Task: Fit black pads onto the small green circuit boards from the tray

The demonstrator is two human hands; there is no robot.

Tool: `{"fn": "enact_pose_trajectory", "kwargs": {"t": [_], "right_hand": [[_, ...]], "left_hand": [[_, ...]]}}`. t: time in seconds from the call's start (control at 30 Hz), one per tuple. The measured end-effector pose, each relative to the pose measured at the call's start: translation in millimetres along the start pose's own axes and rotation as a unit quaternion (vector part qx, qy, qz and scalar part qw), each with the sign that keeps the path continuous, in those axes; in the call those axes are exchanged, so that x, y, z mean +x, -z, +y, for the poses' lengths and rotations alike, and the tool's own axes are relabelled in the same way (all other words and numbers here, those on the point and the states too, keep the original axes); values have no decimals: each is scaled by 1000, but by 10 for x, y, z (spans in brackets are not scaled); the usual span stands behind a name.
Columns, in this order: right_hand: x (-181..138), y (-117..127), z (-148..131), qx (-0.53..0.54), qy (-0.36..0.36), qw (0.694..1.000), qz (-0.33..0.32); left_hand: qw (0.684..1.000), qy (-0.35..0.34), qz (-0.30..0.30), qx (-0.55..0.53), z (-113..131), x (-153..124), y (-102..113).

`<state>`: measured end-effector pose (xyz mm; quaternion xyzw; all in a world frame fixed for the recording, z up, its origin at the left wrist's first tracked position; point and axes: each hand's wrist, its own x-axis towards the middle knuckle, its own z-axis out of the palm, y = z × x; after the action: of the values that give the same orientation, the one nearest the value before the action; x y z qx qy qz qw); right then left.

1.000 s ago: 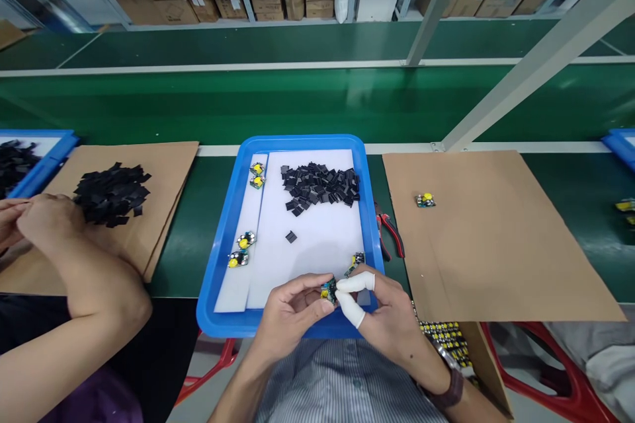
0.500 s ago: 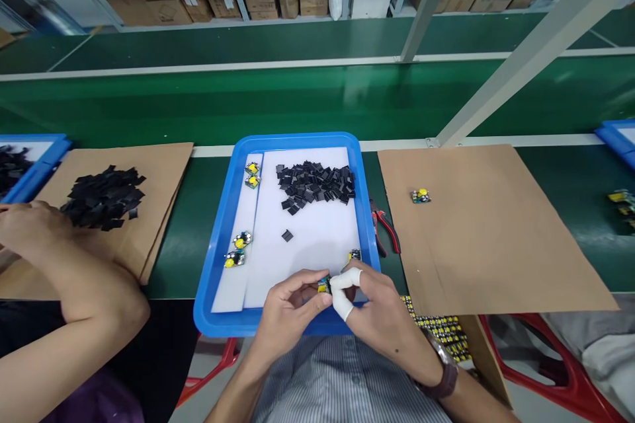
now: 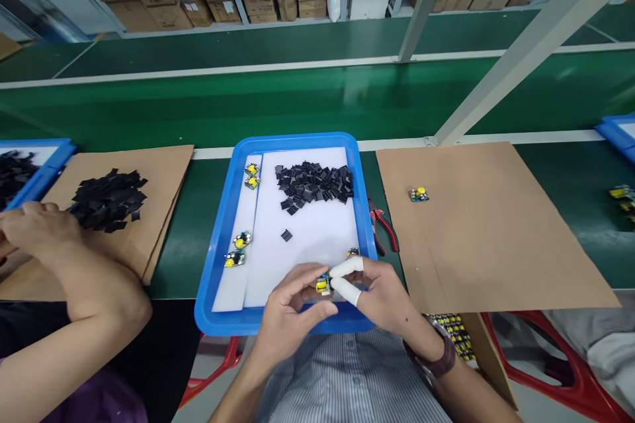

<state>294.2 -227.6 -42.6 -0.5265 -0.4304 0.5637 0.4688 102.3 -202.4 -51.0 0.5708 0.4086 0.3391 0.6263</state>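
Note:
Over the near edge of the blue tray (image 3: pixel 218 238), my left hand (image 3: pixel 290 314) and my right hand (image 3: pixel 374 294) pinch one small circuit board (image 3: pixel 323 284) with a yellow part between their fingertips. White finger cots cover my right thumb and forefinger. Another small board (image 3: pixel 352 253) lies just beyond my right fingers. A heap of black square pieces (image 3: pixel 313 184) sits at the tray's far end, and a single black piece (image 3: pixel 286 235) lies mid-tray. Two pairs of boards (image 3: pixel 238 249) rest along the tray's left strip.
Red-handled pliers (image 3: pixel 383 227) lie right of the tray. A brown card sheet (image 3: pixel 486 225) on the right carries one board (image 3: pixel 419 194). At the left, another person's arm (image 3: pixel 74 277) rests by a black heap (image 3: pixel 106 199). A box of boards (image 3: pixel 449 330) sits below right.
My hands have drawn slightly closer and turned the small board between the fingertips, its yellow part now showing. The person's hand at left shifted a little.

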Motion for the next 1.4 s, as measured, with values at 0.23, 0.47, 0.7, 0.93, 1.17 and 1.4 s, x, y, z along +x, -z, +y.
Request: {"fn": "enact_pose_trajectory", "kwargs": {"t": [0.23,0.47,0.7,0.93,1.17,1.4], "right_hand": [[-15,-29,88,123,-73,990,17],[-139,-118,88,30,65,997,34],[-256,-191,21,-133,210,969,10],[-233,-182,-12,-146,181,972,-44],[-199,355,122,-371,252,892,51],[-104,469,129,-570,210,793,-42]], "left_hand": [[963,-187,31,193,-41,-60,-69],[984,-113,98,95,-105,-142,-99],[980,-134,112,95,-125,-160,-102],[976,-127,105,139,-58,-171,-81],[830,-163,199,494,143,-191,738],[747,-110,157,637,-5,-170,1326]]}}
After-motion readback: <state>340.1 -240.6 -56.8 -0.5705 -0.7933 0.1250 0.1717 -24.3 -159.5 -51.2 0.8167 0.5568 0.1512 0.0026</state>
